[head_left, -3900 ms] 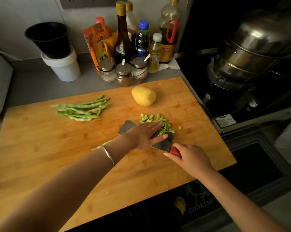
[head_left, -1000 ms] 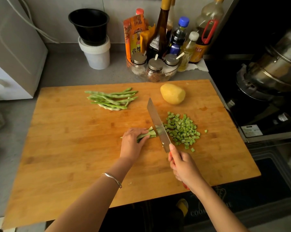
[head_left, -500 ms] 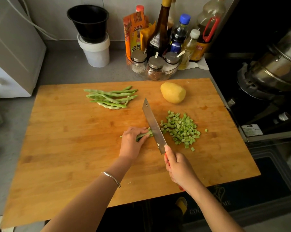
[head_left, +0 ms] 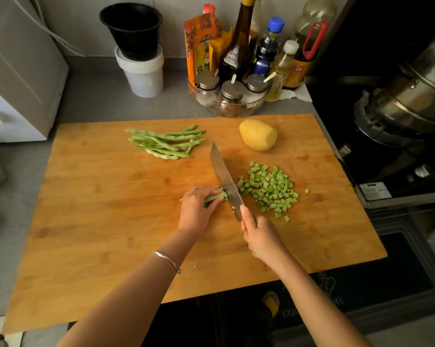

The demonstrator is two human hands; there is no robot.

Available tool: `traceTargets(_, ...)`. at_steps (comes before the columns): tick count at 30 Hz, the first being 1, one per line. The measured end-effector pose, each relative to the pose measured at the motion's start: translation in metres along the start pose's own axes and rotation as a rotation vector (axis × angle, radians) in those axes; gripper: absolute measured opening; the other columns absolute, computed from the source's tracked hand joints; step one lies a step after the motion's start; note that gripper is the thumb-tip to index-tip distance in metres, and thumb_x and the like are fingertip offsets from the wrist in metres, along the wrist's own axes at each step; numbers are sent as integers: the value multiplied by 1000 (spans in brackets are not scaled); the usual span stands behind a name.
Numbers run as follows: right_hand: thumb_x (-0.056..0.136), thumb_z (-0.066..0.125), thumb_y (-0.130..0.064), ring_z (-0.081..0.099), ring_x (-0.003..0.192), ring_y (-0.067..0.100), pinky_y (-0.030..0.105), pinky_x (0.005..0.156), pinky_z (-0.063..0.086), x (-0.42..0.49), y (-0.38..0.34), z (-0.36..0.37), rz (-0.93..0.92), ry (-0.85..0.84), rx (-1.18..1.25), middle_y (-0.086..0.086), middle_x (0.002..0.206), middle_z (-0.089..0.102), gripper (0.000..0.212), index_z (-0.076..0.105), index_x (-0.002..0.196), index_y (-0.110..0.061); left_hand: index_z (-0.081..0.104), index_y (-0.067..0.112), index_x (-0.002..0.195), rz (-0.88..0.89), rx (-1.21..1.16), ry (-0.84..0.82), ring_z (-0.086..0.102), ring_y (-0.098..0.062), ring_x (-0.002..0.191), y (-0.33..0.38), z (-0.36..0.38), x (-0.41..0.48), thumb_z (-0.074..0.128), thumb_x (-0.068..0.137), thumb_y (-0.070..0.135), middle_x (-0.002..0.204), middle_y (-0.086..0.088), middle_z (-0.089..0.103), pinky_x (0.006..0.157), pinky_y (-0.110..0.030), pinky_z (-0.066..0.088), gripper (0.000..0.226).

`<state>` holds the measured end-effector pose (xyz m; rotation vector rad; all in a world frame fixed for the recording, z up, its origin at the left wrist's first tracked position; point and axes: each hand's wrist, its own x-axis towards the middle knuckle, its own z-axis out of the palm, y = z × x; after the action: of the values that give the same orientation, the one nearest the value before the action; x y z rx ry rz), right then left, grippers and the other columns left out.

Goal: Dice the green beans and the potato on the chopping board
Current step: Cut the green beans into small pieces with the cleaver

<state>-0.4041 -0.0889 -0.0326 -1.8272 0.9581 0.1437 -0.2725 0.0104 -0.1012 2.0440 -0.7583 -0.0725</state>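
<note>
On the wooden chopping board, my left hand presses down a small bundle of green beans. My right hand grips the red handle of a cleaver, whose blade rests across the bundle's right end. To the right of the blade lies a pile of diced bean pieces. Several whole green beans lie at the back of the board. A peeled whole potato sits at the back right.
Behind the board stand a glass bowl of spice jars, sauce bottles and a white tub holding a black pot. A steel pot sits on the stove at right. A white appliance stands at left.
The bundle under my left hand has grown shorter as the cleaver chopped leftward along it, and the diced pile has grown. My left hand has crept slightly left.
</note>
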Motion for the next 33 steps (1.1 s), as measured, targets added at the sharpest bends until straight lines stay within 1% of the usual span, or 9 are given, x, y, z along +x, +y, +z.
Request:
traceTargets(4,99,31,-58,42,51,17,32,56,34,-2,-4,5,-55,25,-114,-3,55,44,56,49,67,-16,73,14,93,-12,11,14,61,-10,97,1,-1,-1,77,78,21,101,4,72,89,-30,46,17)
traceTargets(8,98,31,-56,42,53,17,34,58,35,-12,5,1,-57,46,-106,-2,55,44,55,48,66,-16,73,15,93,-8,0,12,59,-8,96,2,0,-1,77,77,20,101,4,72,89,-31,47,17)
traceTargets(13,100,29,-57,47,60,18,30,58,36,1,-11,8,-66,73,-179,-2,63,48,51,48,70,-20,73,16,94,-21,8,5,61,-12,98,0,1,0,77,77,21,101,4,72,90,-34,47,18)
traceTargets(15,99,29,-58,49,63,20,31,60,38,8,-11,8,-57,77,-166,-2,64,49,51,49,71,-20,73,15,94,-17,10,0,61,-13,97,2,1,-1,77,77,20,101,3,72,89,-31,46,18)
traceTargets(19,98,33,-57,43,51,17,30,55,35,3,-2,4,-47,71,-73,-3,55,46,55,51,67,-16,72,15,95,-20,17,-10,60,-12,98,3,-2,0,76,79,22,103,4,71,90,-28,42,18)
traceTargets(22,99,32,-57,45,53,18,30,55,36,2,-4,6,-45,81,-132,-2,58,48,53,50,68,-17,73,15,96,-24,10,-7,60,-12,98,3,-1,0,75,79,21,102,4,72,89,-22,39,18)
traceTargets(27,100,29,-58,49,62,21,30,57,36,12,-17,11,-58,80,-224,-1,66,51,51,48,72,-19,73,14,96,-16,19,-10,61,-16,97,4,-1,-2,75,79,20,101,2,72,88,-30,45,19)
traceTargets(30,100,31,-57,45,55,17,28,53,33,6,-7,6,-61,61,-210,-3,60,47,51,48,69,-19,73,15,97,-18,7,-3,60,-12,96,2,-1,-2,75,79,21,101,4,72,89,-27,44,19)
traceTargets(33,98,35,-58,40,44,14,27,49,31,-1,5,-4,-17,52,-78,-7,49,43,55,50,66,-16,72,16,98,-28,1,0,55,-4,96,3,-2,-1,76,78,20,102,5,71,89,-24,42,21)
